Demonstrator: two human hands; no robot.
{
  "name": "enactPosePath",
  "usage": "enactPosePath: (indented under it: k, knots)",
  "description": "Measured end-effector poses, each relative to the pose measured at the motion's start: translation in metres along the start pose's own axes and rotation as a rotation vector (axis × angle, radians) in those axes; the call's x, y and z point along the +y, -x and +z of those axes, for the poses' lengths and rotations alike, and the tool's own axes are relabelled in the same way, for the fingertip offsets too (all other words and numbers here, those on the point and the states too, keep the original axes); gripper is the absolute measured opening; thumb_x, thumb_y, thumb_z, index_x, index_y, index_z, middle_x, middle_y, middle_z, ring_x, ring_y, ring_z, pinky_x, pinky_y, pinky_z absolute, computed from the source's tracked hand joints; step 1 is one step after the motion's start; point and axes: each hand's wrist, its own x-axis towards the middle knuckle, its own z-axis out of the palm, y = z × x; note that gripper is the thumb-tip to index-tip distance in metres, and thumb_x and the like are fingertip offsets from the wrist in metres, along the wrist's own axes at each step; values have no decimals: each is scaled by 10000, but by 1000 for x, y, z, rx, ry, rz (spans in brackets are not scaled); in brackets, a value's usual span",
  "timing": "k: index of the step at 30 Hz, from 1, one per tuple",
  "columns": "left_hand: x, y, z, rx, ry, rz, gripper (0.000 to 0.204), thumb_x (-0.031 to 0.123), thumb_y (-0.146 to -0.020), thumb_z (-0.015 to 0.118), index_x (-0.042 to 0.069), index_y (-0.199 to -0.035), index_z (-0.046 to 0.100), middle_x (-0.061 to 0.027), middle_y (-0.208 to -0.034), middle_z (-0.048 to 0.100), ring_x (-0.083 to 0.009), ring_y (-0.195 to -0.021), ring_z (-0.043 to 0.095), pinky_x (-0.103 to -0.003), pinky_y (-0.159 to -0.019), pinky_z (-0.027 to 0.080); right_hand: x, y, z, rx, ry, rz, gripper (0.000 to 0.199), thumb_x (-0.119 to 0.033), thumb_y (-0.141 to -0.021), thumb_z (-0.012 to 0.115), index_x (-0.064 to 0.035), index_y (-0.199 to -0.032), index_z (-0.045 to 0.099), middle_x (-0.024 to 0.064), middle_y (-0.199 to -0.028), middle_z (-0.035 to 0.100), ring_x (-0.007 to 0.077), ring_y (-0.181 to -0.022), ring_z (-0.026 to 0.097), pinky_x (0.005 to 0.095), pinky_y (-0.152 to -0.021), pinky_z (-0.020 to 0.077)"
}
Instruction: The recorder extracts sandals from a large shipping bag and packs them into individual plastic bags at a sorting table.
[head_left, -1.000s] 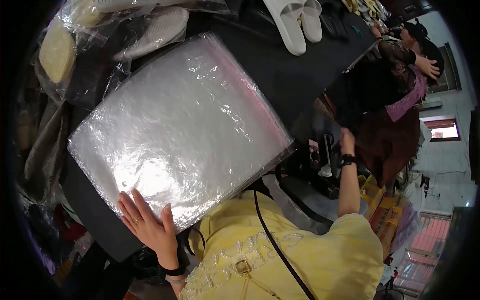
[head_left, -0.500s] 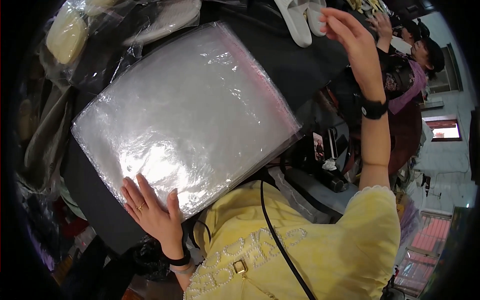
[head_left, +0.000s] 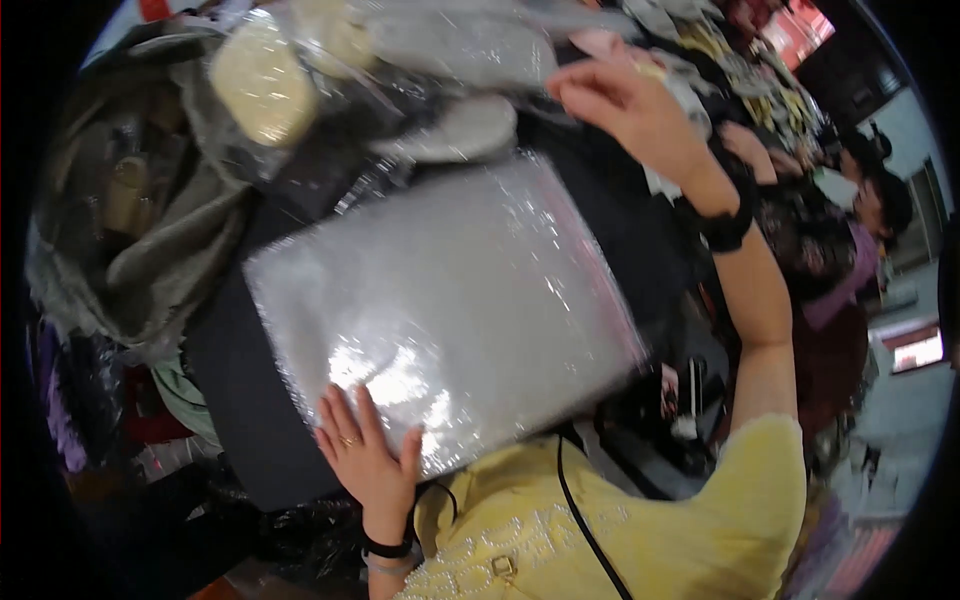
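A stack of clear plastic bags (head_left: 450,290), with a pinkish seal strip along its right edge, lies tilted on the black tabletop. My left hand (head_left: 365,450) rests flat on its near left corner, fingers spread. Beyond the stack's far right corner my right hand (head_left: 635,115) is raised over the table, its fingers partly bent and a little blurred. I see nothing held in it. A pale slipper (head_left: 690,110) shows partly behind that hand. Toward the far side, a light grey slipper (head_left: 465,130) lies near clear plastic wrap.
Cream-coloured shoe-like pieces (head_left: 262,85) in clear plastic lie at the far left, beside a crumpled grey-green cloth or bag (head_left: 150,290). A phone (head_left: 669,390) and dark items sit right of the stack. Another person's hand (head_left: 748,148) is at the far right, near piled goods.
The view has shifted, so the stack appears lower and further right. My right hand has moved leftward relative to the slippers, fingers more bent. My left hand stays flat on the stack.
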Motion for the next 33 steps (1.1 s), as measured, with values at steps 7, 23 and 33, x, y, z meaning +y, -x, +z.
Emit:
enactPosePath:
  k: [7, 23, 33]
  knots:
    - [-9, 13, 0, 44, 107, -26, 730, 512, -809, 537, 77, -1371, 370, -196, -1449, 253, -361, -1342, 228, -517, -1059, 169, -2, -40, 23, -47, 200, 101, 304, -182, -781, 656, -29, -1041, 615, 82, -916, 623, 176, -815, 588, 298, -763, 464]
    - [-7, 9, 2, 99, 143, 20, 694, 501, -808, 550, 50, -1323, 431, -227, -1428, 275, -377, -1329, 247, -510, -1051, 186, 48, -96, 69, 230, 904, 37, 572, -220, -803, 551, -56, -1311, 346, 240, -859, 626, 392, -740, 627, 468, -650, 511]
    - [-8, 14, 1, 96, 126, 9, 699, 493, -815, 546, 60, -1345, 403, -224, -1429, 276, -375, -1328, 250, -499, -1058, 178, 4, -24, -82, 409, -701, 339, 331, -261, -880, 519, -8, -1092, 531, 94, -994, 617, 170, -898, 616, 340, -766, 516]
